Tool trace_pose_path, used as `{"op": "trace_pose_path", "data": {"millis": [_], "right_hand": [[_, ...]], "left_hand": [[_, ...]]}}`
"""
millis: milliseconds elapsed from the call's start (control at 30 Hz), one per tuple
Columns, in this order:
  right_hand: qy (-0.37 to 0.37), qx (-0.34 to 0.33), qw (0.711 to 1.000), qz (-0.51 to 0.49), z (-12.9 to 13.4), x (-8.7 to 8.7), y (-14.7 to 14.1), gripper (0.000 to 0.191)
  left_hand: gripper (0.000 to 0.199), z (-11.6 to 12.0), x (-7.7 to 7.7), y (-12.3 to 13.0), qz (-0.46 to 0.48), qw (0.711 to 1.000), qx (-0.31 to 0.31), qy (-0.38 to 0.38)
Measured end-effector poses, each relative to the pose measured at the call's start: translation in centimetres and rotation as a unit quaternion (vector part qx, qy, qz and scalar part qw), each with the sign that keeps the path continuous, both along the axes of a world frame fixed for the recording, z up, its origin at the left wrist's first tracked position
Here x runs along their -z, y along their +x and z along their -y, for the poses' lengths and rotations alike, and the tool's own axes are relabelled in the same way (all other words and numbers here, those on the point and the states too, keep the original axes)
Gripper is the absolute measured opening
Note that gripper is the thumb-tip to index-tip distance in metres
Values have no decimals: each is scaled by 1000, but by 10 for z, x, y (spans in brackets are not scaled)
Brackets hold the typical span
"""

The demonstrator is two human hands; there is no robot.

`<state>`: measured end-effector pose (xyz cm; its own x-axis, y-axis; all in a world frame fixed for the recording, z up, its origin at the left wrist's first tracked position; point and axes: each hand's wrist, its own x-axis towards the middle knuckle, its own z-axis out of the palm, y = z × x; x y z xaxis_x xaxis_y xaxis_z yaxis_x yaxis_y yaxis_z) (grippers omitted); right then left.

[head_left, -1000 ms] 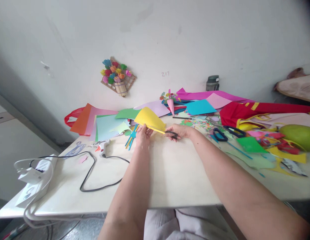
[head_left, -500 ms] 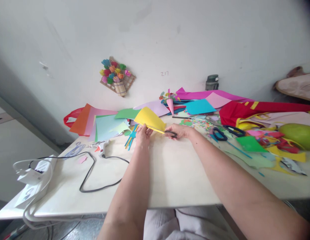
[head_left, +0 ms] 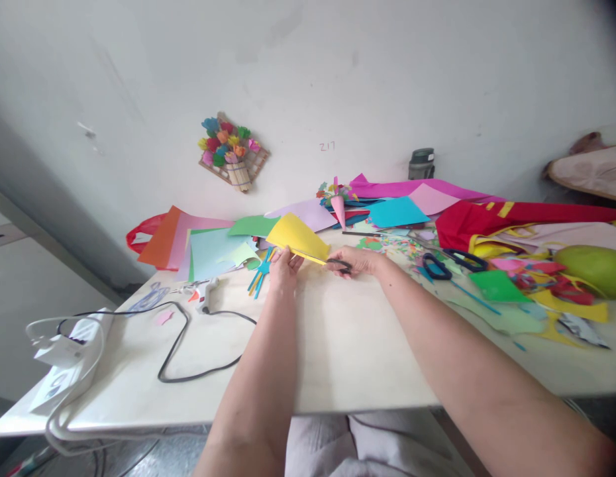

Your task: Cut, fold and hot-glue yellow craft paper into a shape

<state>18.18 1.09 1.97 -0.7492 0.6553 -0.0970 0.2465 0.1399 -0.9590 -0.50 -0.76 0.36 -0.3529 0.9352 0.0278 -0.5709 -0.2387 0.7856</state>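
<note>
Above the middle of the table, a yellow paper sheet (head_left: 299,234) is held raised and slightly curved. The fingers of my left hand (head_left: 285,265) pinch its lower left edge. My right hand (head_left: 355,260) is closed on dark-handled scissors (head_left: 340,265) at the sheet's lower right corner, with the blades along its bottom edge. Just left of my left hand lie blue and yellow paper strips (head_left: 261,270).
Left are a glue gun (head_left: 205,295), its black cable and a power strip (head_left: 72,361). Coloured sheets (head_left: 216,250) lie behind. Right are larger scissors (head_left: 436,266), paper scraps and red fabric (head_left: 467,224). A bottle (head_left: 421,163) stands by the wall.
</note>
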Motion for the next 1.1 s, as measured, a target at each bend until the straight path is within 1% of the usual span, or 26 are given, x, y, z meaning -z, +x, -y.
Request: {"op": "trace_pose_path", "data": {"millis": [267, 433, 567, 700, 900, 1100], "right_hand": [[-14, -9, 1000, -11, 3, -4, 2, 24], [-19, 6, 1000, -8, 4, -5, 1, 24], [-26, 0, 999, -18, 0, -1, -1, 24], [-14, -11, 999, -35, -4, 4, 0, 23], [-3, -14, 999, -39, -5, 5, 2, 23], [-36, -11, 998, -46, -10, 7, 3, 19]], "left_hand": [[8, -2, 2, -2, -15, 1000, 19, 3], [7, -2, 3, -2, -14, 1000, 20, 6], [6, -1, 2, -2, -9, 1000, 15, 7], [6, 0, 1, -1, -8, 1000, 13, -3], [7, 1, 0, 0, -11, 1000, 12, -8], [10, 1, 0, -1, -12, 1000, 9, -5]]}}
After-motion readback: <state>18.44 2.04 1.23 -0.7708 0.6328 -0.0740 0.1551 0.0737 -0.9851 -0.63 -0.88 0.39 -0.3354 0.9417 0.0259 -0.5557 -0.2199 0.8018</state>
